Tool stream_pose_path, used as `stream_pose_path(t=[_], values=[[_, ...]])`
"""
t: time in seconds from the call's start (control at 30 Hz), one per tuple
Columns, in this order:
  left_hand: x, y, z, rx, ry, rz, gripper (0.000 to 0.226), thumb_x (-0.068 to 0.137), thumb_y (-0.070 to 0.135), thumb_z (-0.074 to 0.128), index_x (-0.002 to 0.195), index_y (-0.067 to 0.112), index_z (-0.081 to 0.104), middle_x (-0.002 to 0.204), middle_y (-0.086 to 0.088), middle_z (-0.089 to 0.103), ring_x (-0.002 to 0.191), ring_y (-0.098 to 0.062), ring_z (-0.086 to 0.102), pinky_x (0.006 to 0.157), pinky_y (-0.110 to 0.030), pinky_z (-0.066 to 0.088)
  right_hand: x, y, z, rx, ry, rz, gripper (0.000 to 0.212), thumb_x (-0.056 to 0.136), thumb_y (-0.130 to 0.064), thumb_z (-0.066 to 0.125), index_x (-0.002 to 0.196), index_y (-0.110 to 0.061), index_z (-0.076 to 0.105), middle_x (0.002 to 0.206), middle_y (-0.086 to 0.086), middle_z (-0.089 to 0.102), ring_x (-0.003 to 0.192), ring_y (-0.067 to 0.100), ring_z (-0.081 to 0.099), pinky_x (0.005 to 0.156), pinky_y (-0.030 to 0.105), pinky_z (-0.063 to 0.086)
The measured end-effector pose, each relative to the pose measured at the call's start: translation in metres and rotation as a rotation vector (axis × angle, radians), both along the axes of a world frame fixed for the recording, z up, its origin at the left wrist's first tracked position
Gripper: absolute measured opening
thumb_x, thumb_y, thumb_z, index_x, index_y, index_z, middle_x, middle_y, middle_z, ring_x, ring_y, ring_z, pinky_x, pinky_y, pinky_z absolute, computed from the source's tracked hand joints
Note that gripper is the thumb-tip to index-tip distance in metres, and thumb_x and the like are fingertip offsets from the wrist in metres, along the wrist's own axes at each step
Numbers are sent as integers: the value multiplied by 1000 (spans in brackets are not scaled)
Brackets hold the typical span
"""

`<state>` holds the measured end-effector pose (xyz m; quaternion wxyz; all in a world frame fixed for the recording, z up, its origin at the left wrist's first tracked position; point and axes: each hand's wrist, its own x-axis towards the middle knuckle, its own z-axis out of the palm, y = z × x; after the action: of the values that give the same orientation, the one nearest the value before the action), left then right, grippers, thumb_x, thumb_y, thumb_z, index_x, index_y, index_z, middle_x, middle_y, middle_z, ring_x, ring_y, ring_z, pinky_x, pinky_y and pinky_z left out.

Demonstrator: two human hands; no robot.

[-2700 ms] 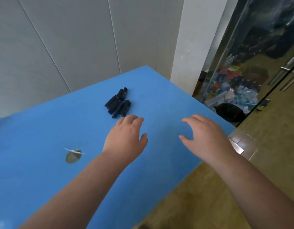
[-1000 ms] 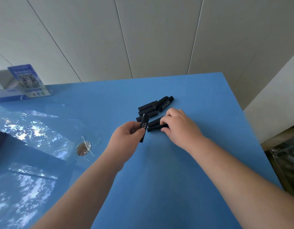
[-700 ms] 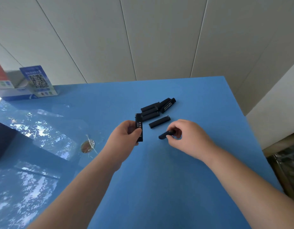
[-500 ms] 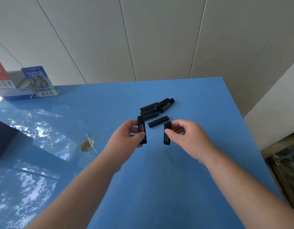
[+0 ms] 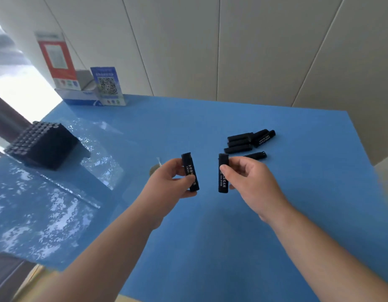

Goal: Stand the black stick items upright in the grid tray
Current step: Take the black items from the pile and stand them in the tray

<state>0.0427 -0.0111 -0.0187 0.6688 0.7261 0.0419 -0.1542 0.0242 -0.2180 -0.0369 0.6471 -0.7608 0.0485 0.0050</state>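
Two sticks are lifted upright: left hand (image 5: 169, 182) pinches one stick (image 5: 190, 171), right hand (image 5: 249, 182) another (image 5: 223, 172). Six remaining sticks (image 5: 247, 141) lie on the tabletop (image 5: 232, 236); grid tray (image 5: 43, 144) sits far left, seemingly nearly full.

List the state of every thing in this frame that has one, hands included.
left hand: grips one black stick, roughly upright
stick in left hand: lifted off the table
right hand: pinches another stick, roughly upright
stick in right hand: lifted off the table
loose sticks: lying flat in a pile on the blue table
grid tray: on the table's left, its contents unclear
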Motion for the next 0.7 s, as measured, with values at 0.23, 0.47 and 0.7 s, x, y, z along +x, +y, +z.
stream_pose_path(t=[0.23,0.47,0.7], values=[[-28,98,4,-44,-3,140,18,88,23,64,93,37,75,90,1,73,84,-21,72,74,-30,59,1,92,8,11,2,174,18,83,-46,68,95,-35,75,90,-5,77,81,16,70,74,32,59],[-77,225,9,-51,-10,292,14,98,16,60,101,21,73,98,-10,72,86,-23,73,73,-35,61,-19,216,19,2,13,309,22,79,-51,69,94,-36,76,88,-8,76,79,9,70,70,23,56],[-119,343,21,-78,-66,339,16,96,19,64,104,31,70,95,2,70,88,-20,74,74,-35,60,-47,322,28,16,-19,365,7,90,-32,75,92,-39,76,89,-10,77,76,3,71,65,12,52]])
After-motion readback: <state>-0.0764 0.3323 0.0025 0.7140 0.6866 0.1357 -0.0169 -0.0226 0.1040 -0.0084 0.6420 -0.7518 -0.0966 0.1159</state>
